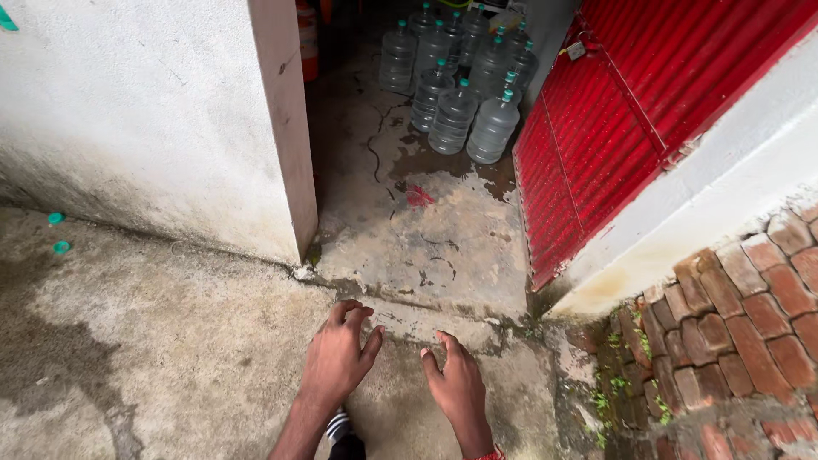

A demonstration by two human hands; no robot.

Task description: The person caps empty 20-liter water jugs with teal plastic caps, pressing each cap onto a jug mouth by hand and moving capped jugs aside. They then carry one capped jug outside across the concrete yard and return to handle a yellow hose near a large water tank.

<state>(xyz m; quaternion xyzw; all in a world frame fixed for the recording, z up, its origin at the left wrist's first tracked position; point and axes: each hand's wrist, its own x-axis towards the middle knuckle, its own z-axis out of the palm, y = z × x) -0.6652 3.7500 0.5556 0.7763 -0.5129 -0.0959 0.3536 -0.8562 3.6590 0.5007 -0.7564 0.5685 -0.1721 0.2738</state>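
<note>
head view looks down and here is the left hand, fingers spread and loose, holding nothing, hanging over the concrete floor. the right hand beside it is open too, fingers slightly curled, nothing in its grip. both hover above a raised concrete step at the mouth of a narrow passage.

nearest things to those hands sit well ahead: a cluster of big clear water jugs with green caps, standing upright and packed together at the far end of the passage, hard against the red corrugated door on the right. a white wall closes the left side.

now the hazards. the floor by the jugs shows dark wet patches, and the slab is cracked and stained; footing there looks slippery, i judge, and the step edge could catch a toe. the passage is tight, so an elbow could scrape the corrugated metal. the jugs stand touching one another, so tugging one could rock its neighbours over. two loose green caps lie by the wall on the left, and mossy brick paving on the right looks uneven underfoot.
</note>
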